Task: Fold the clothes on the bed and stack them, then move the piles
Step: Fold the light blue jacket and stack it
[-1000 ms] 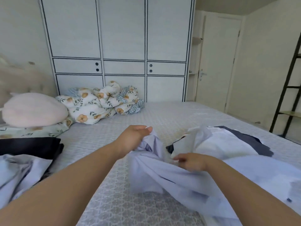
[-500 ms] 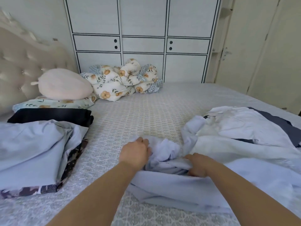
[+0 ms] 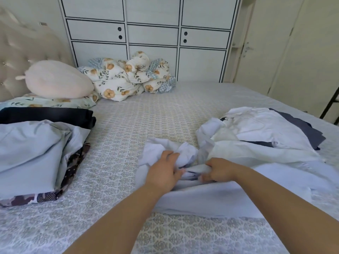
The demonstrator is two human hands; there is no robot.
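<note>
A pale lilac-blue garment (image 3: pixel 207 200) lies bunched on the patterned bed (image 3: pixel 139 125) in front of me. My left hand (image 3: pixel 163 171) grips its crumpled upper part with curled fingers. Close beside it, my right hand (image 3: pixel 218 171) grips a fold of the same cloth. Behind and to the right sits a loose heap of white and dark grey clothes (image 3: pixel 256 132). On the left a stack (image 3: pixel 34 154) has a light blue piece on top, a dark patterned one under it and a black folded garment (image 3: pixel 47 114) behind.
A pink plush cushion (image 3: pixel 56 79) and a floral duvet bundle (image 3: pixel 128 77) sit at the bed's far side, by the tufted headboard (image 3: pixel 23 52). A white wardrobe (image 3: pixel 152 33) stands behind. A black ladder shelf (image 3: pixel 332 101) shows at the right edge.
My view tilted down and turned left, revealing the left stack. Both hands lowered the lilac garment onto the bed and drew closer together, still gripping it.
</note>
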